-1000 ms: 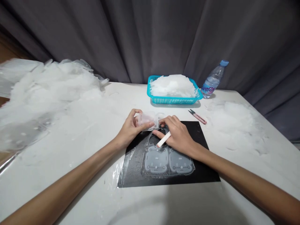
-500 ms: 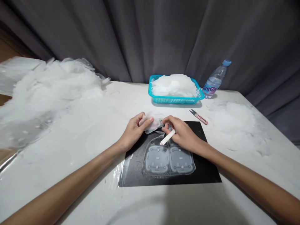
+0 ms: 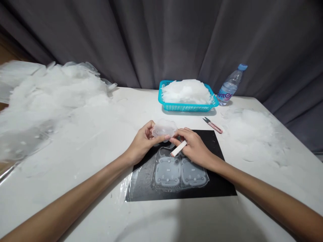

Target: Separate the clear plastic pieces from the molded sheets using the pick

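Note:
My left hand (image 3: 141, 142) is closed on a thin, translucent rounded plastic piece (image 3: 165, 128), thumb along its lower edge. Against the right edge of that piece rest the thumb and fingertips of my right hand (image 3: 195, 147). A short white stick (image 3: 178, 149) with a reddish end is also held in my right hand, slanting down to the left. Below both hands, a clear moulded plastic sheet (image 3: 168, 171) with two frosted rounded panels in front lies on a black mat (image 3: 219, 188). My hands partly cover the sheet's far part.
A blue basket (image 3: 188, 108) heaped with white translucent pieces stands behind, beside a water bottle (image 3: 228, 88). Pink-handled thread snips (image 3: 213, 125) lie right of the mat. A big pile of plastic sheets (image 3: 58, 90) is at left; a smaller translucent pile (image 3: 252, 131) is at right.
The plastic piece has turned to show its broad face more, and my right fingertips have come to its edge. The white stick stays in my right hand. The view has shifted slightly.

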### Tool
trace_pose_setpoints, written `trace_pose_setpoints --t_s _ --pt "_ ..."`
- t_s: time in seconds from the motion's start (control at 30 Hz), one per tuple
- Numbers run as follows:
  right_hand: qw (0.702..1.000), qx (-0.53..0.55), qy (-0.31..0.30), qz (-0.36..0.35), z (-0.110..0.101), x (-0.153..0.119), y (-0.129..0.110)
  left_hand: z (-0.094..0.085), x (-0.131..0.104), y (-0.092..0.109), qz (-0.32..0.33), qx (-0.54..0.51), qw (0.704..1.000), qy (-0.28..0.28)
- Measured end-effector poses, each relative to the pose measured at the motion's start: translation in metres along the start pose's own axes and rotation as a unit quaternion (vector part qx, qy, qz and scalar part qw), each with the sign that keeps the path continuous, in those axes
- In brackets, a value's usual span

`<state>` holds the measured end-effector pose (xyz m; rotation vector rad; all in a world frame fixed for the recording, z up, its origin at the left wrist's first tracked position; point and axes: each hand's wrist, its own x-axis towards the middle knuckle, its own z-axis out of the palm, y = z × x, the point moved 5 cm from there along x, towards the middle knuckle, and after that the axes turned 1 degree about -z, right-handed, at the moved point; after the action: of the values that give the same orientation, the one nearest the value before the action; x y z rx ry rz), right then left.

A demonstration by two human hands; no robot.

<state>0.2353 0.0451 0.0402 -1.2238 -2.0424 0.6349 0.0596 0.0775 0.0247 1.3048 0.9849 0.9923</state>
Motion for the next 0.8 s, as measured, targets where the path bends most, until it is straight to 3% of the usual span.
trace_pose_setpoints --t_s 0.17,0.3,0.4,0.47,0.53,0.63,0.8 --pt "0.997 -0.072 -0.022 -0.026 -0.013 0.001 -0.009 -0.003 0.000 0.000 0.006 0.048 0.999 0.002" --pt "0.983 -0.166 0.077 -0.031 -0.038 0.017 0.003 0.000 -0.001 0.008 -0.021 0.093 0.995 -0.032" --pt "0.980 -0.120 0.147 0.065 -0.059 0.029 0.031 0.001 -0.002 0.011 -0.057 0.113 0.989 -0.078" --pt "0.983 -0.077 0.125 0.106 -0.062 0.032 0.042 0.001 -0.003 0.013 -0.060 0.129 0.985 -0.101" --pt "0.992 -0.051 0.054 0.100 -0.058 0.030 0.040 -0.001 -0.002 0.012 -0.055 0.148 0.981 -0.113" --pt "0.998 -0.043 -0.039 0.033 -0.049 0.024 0.021 -0.004 0.000 0.010 -0.046 0.160 0.981 -0.097" --pt "0.996 0.018 -0.063 -0.060 -0.039 0.023 -0.006 0.001 0.002 0.012 -0.022 0.157 0.983 -0.095"
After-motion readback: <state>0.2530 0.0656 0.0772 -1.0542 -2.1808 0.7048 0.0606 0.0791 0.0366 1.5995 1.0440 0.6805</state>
